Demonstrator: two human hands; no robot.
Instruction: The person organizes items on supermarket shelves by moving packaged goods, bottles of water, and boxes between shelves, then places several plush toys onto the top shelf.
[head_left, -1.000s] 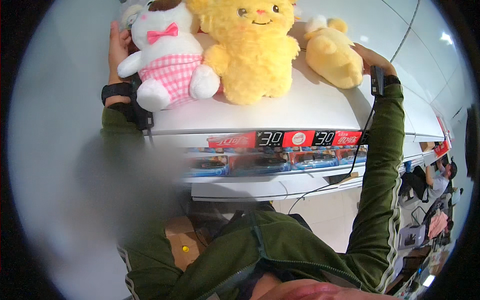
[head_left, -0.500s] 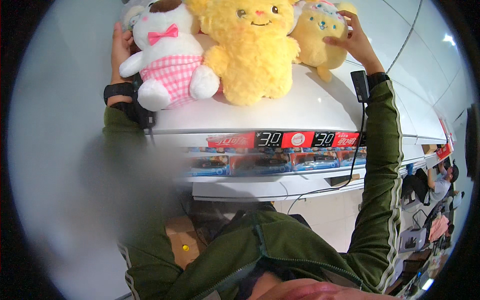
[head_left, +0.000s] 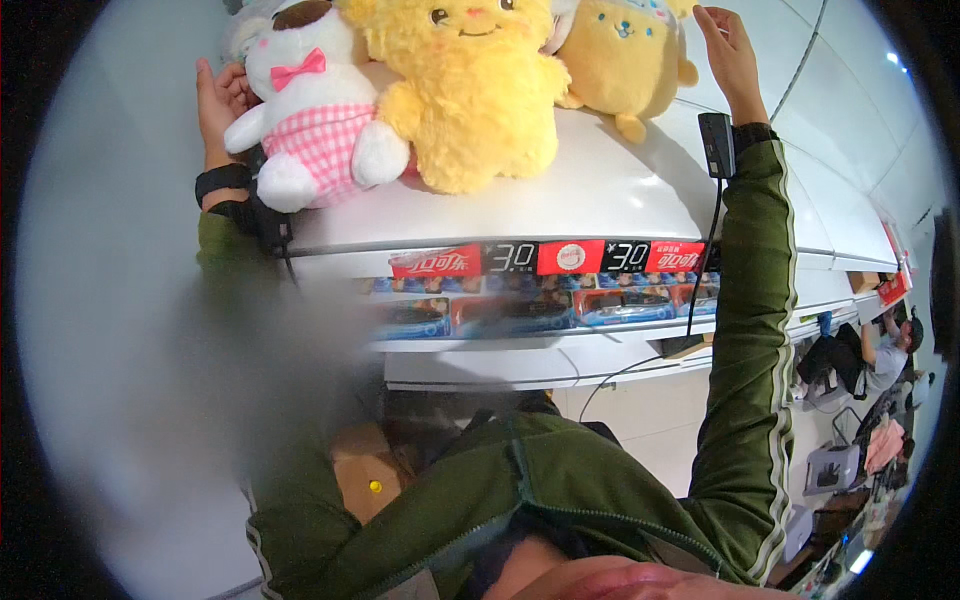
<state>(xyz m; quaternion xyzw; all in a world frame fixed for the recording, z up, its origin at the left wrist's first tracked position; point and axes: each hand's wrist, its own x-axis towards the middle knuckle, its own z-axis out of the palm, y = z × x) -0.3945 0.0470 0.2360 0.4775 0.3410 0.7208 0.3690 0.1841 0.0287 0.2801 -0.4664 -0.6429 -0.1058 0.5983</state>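
Note:
Three plush toys stand side by side on a white shelf top (head_left: pixel 600 185). At left is a white plush dog (head_left: pixel 310 140) with a pink bow and pink checked pants. A fluffy yellow plush (head_left: pixel 480 110) is in the middle, and a smaller tan-yellow plush (head_left: pixel 620 65) leans at the right. Behind the white dog, a greyish plush (head_left: pixel 245 40) shows only in part. My left hand (head_left: pixel 222 105) is beside the white dog, thumb raised and fingers loosely bent near its side. My right hand (head_left: pixel 732 55) is open just right of the tan-yellow plush, its fingertips close to the toy's top.
Red and black label strips (head_left: pixel 570 257) line the shelf's front edge above several blue packaged items (head_left: pixel 625 307). A black cable (head_left: pixel 715 235) hangs from a device at my right wrist. A cardboard box (head_left: pixel 365 470) is below; people (head_left: pixel 885 355) are at far right.
My right hand has come off the tan-yellow plush and moved slightly to its right. The whole view has shifted a little, so the toys appear further left and higher.

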